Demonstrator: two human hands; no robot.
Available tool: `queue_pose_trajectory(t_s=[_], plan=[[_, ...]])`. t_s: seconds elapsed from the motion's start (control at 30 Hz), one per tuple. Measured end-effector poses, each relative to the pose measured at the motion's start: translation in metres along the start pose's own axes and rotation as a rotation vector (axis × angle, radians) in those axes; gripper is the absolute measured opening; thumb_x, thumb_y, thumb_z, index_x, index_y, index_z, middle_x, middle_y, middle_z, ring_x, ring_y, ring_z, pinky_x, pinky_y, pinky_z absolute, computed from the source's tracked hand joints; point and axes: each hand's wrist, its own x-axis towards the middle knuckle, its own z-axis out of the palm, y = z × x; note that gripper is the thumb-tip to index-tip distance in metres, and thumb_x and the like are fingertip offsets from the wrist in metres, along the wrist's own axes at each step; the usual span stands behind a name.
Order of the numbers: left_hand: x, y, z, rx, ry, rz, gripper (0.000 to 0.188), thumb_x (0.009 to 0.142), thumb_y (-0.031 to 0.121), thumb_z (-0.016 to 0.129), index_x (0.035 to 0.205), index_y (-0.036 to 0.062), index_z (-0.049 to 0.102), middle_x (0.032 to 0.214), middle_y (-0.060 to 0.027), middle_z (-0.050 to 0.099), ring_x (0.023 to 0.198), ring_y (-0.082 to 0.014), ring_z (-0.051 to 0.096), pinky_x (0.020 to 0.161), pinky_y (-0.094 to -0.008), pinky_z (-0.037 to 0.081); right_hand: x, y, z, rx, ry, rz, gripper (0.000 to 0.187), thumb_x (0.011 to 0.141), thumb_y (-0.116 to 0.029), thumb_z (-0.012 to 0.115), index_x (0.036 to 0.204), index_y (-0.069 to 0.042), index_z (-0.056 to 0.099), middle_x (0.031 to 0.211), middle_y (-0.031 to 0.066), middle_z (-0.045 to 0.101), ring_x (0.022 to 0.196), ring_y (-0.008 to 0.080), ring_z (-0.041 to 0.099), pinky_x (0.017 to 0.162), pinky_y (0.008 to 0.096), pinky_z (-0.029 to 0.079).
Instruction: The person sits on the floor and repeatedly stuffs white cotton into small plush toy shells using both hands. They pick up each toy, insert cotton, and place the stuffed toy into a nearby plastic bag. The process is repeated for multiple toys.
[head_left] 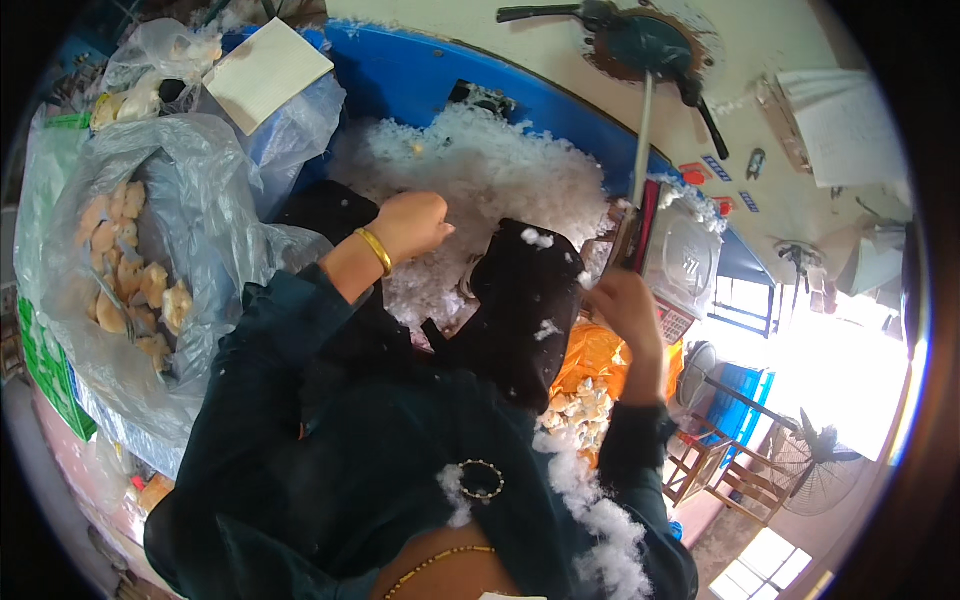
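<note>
My left hand, with a gold bangle on its wrist, is closed in a fist above the loose white fluffy stuffing and close to my left knee. What it holds, if anything, is hidden. Off to the right, my right hand has its fingers curled beside my right knee. A small white tuft shows at its fingertips, and I cannot make out what else is in them. Below it lies an orange bag with small pale stuffed pieces.
A blue bin wall surrounds the stuffing. At left stands a clear plastic bag of tan stuffed pieces. A metal rod reaches down from a dark clamp-like fitting. A clear plastic container and a fan are at right.
</note>
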Motion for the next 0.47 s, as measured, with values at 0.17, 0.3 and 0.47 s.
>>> queue_pose_trajectory(t_s=[0.17, 0.3, 0.47], plan=[[0.028, -0.066, 0.028, -0.074, 0.314, -0.115, 0.029, 0.079, 0.030, 0.065, 0.070, 0.0027, 0.064, 0.068, -0.0167, 0.061, 0.071, -0.0356, 0.060, 0.064, -0.0434, 0.048, 0.190, -0.151, 0.118, 0.161, 0.118, -0.294, 0.020, 0.084, -0.028, 0.062, 0.093, -0.012, 0.069, 0.091, 0.0133, 0.066, 0.088, 0.0334, 0.063, 0.073, 0.0400, 0.049], [0.035, -0.105, 0.027, -0.232, 0.386, -0.243, 0.025, 0.077, 0.028, 0.068, 0.073, 0.0041, 0.065, 0.071, -0.0162, 0.063, 0.072, -0.0352, 0.062, 0.065, -0.0418, 0.049, 0.344, -0.183, 0.232, -0.221, -0.095, -0.254, 0.020, 0.082, -0.021, 0.060, 0.095, -0.011, 0.070, 0.102, 0.0164, 0.064, 0.096, 0.0333, 0.060, 0.079, 0.0445, 0.049], [0.052, -0.102, -0.007, -0.389, 0.362, -0.311, 0.026, 0.076, 0.029, 0.071, 0.081, 0.0042, 0.067, 0.078, -0.0178, 0.065, 0.077, -0.0341, 0.063, 0.068, -0.0407, 0.050, 0.465, -0.140, 0.378, -0.551, 0.266, -0.500, 0.045, 0.078, -0.031, 0.071, 0.119, -0.015, 0.061, 0.115, 0.0178, 0.056, 0.113, 0.0318, 0.050, 0.098, 0.0621, 0.035]])
